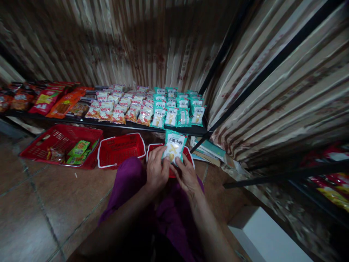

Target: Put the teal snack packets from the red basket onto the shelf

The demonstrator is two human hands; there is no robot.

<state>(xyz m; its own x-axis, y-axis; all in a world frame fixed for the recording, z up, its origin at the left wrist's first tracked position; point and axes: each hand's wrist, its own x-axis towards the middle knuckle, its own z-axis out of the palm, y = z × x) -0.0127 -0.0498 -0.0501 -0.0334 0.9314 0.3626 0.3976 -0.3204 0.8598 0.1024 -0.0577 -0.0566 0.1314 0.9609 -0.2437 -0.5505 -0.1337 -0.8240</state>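
Note:
A teal and white snack bag (175, 143) is held upright between both hands, in front of the shelf edge. My left hand (158, 167) grips its lower left side with the thumb against the front. On its lower right side, my right hand (187, 174) pinches the bag between thumb and fingers. Below and behind the hands is a red basket (152, 147), mostly covered by the bag and hands. Rows of matching teal bags (171, 116) stand on the black shelf (188, 130) just beyond.
Orange and white bags (118, 113) and red-orange packets (65, 102) fill the shelf's left part. Two red baskets sit left, one (121, 149) with a white rim, another (62, 134) holding green packets. A black post (223, 118) and white box (267, 233) are right.

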